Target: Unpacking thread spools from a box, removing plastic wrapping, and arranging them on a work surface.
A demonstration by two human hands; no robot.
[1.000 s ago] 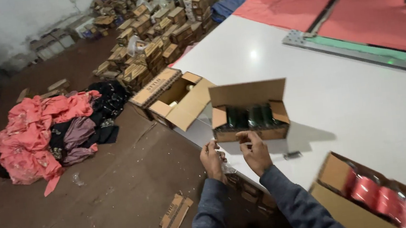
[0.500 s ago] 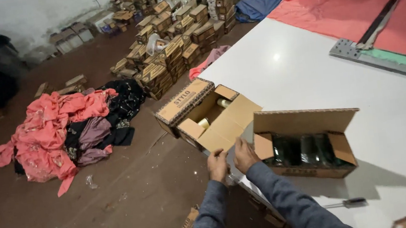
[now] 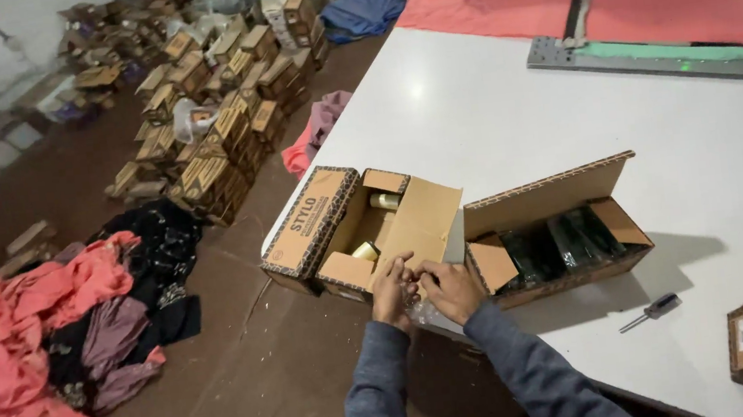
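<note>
- Both hands now meet low centre, left hand (image 3: 392, 287) and right hand (image 3: 452, 289) pinching a crumpled clear wrapper (image 3: 419, 309) between them.
- They've moved off the dark-bottle box (image 3: 558, 233) to the front flap of the open carton (image 3: 357, 230).
- Small tool (image 3: 651, 311) lies lower right on the white table (image 3: 508, 102).

Your hands meet at the table's edge, pinching a scrap of clear plastic wrap (image 3: 419, 309) between them. It is crumpled, glossy and mostly hidden by your fingers, just below the front flap of the open cardboard box (image 3: 364, 228) holding pale yellowish spools.
</note>
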